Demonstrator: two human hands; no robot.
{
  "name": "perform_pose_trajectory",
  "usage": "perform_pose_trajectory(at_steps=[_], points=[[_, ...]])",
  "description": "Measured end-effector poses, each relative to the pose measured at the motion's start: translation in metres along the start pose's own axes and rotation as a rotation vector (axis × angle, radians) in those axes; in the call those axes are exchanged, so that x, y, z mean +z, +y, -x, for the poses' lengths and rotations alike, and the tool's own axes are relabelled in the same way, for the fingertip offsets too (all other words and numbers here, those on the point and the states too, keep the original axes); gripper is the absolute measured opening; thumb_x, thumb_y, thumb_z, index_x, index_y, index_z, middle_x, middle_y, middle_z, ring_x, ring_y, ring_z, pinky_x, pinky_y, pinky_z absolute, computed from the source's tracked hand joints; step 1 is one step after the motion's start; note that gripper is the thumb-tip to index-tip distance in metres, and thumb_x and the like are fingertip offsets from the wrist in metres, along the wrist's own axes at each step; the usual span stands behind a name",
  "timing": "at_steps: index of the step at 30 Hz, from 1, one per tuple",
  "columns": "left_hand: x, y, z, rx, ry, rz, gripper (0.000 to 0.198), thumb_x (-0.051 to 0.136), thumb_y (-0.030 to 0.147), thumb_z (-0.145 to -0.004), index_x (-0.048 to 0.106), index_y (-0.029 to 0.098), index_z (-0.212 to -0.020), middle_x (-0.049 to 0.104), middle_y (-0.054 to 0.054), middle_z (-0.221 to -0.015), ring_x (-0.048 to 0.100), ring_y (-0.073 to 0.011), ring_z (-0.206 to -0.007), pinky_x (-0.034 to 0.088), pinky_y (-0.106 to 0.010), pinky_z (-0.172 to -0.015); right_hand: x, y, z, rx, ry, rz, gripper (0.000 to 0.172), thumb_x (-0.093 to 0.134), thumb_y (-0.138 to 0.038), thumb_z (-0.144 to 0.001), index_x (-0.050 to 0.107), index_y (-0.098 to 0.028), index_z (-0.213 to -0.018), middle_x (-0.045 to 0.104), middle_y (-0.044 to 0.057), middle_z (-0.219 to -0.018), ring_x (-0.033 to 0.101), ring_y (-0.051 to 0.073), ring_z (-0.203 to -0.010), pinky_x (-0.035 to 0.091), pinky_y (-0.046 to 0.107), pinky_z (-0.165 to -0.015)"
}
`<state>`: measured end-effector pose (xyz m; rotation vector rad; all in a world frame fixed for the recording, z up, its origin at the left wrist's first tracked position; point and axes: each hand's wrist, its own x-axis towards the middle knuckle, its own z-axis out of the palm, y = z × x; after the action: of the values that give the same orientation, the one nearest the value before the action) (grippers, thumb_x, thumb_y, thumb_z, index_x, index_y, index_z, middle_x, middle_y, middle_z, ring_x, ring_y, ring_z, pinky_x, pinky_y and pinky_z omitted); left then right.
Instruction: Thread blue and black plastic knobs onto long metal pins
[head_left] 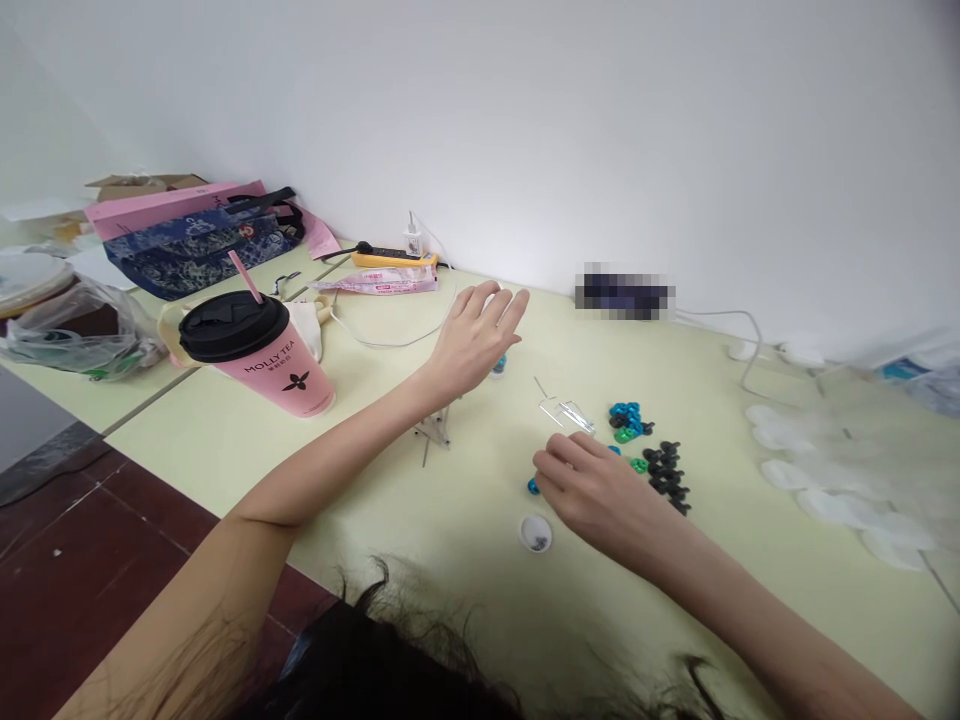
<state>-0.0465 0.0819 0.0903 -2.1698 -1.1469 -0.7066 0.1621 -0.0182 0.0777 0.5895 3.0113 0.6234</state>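
While my right hand [592, 487] curls beside a blue piece [533, 486] on the desk [382, 520], I can't tell its grip; I'd pinch lightly, left hand [478, 337] released, fingers spread, forearm [360, 447] clear of the spindly frame [435, 432].

Cup [289, 375] left on table [409, 535], power strip [390, 259] behind, dish [533, 530] front centre, parts [666, 478] farther right

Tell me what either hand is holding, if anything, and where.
Can't tell: the right hand curls beside a blue piece, any grip hidden; the left hand is spread, its underside hidden.
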Motion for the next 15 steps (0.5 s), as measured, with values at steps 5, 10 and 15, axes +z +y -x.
perform_pose_trajectory(at_steps=[5, 10, 15], points=[[-0.009, 0.006, 0.0, 0.047, 0.088, 0.005, 0.043, 0.052, 0.024, -0.089, 0.041, 0.011, -0.129, 0.062, -0.013, -0.109, 0.051, -0.0297, -0.11, 0.039, -0.04, -0.091, 0.001, -0.007, -0.004, -0.041, 0.04, 0.037, 0.025, 0.05, 0.001, -0.082, 0.062, -0.014, -0.067, 0.055, 0.007, -0.074, 0.047, 0.022, -0.075, 0.035, 0.034, -0.064], [-0.019, 0.008, -0.001, 0.051, 0.145, 0.021, 0.043, 0.052, 0.025, -0.09, 0.042, 0.012, -0.129, 0.063, -0.014, -0.109, 0.053, -0.0296, -0.11, 0.039, -0.041, -0.091, 0.001, 0.0, -0.003, 0.018, 0.048, -0.068, 0.016, 0.055, -0.008, -0.086, 0.063, -0.014, -0.074, 0.059, 0.007, -0.078, 0.051, 0.023, -0.08, 0.038, 0.034, -0.068], [-0.036, 0.003, -0.005, 0.016, 0.189, 0.054, 0.039, 0.047, 0.029, -0.092, 0.044, 0.014, -0.128, 0.062, -0.013, -0.111, 0.052, -0.0296, -0.111, 0.039, -0.043, -0.092, 0.0, 0.033, 0.008, 0.316, 0.14, -0.179, 0.029, 0.048, -0.038, -0.095, 0.061, -0.013, -0.099, 0.064, 0.01, -0.09, 0.054, 0.023, -0.084, 0.041, 0.034, -0.071]])
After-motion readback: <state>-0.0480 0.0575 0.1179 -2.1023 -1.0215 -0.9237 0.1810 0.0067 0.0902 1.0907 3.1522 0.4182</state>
